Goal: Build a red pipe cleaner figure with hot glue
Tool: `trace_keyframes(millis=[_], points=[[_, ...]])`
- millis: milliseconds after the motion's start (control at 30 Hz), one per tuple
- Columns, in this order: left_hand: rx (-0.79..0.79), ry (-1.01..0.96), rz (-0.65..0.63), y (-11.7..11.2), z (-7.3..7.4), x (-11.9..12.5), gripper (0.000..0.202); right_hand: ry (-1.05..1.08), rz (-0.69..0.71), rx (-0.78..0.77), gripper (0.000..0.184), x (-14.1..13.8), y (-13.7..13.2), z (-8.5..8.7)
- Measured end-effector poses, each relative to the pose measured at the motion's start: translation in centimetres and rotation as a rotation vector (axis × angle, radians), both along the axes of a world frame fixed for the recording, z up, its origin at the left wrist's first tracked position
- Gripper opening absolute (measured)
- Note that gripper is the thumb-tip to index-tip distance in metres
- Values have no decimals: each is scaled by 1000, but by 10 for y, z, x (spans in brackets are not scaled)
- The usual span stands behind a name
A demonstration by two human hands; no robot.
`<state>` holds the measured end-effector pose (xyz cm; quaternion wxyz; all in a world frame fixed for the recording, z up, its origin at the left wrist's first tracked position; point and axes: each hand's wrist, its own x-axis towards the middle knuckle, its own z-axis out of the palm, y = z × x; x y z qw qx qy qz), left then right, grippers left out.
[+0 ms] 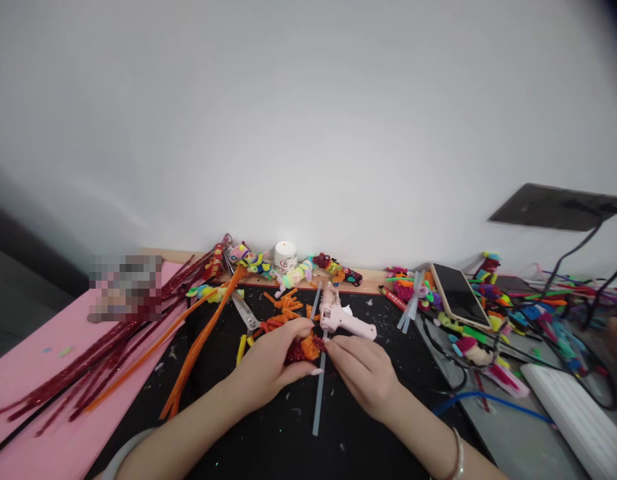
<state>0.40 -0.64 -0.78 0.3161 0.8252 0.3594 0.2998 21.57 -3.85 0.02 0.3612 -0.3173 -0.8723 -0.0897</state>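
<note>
My left hand is curled around a small red and orange pipe-cleaner piece, held just above the black mat. My right hand pinches the right side of the same piece with its fingertips. A pink glue gun lies on the mat just beyond my right hand. A clear glue stick lies on the mat under my hands.
Scissors and cut orange pipe-cleaner bits lie behind my left hand. Long red and orange pipe cleaners spread over a pink board at left. A phone, cables, colourful craft pieces and a white keyboard crowd the right.
</note>
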Motion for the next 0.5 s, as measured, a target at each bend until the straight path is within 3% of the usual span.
trace_keyframes(millis=[167,367,500], points=[[54,-10,-8,0,-2,-2,48,-32,-25,26,25,-3,-4,2],[81,44,-110,0,9,1,8,-63,-53,22,25,-10,-9,14],[147,64,-154,1,11,1,8,-70,-61,15,24,-12,-11,19]])
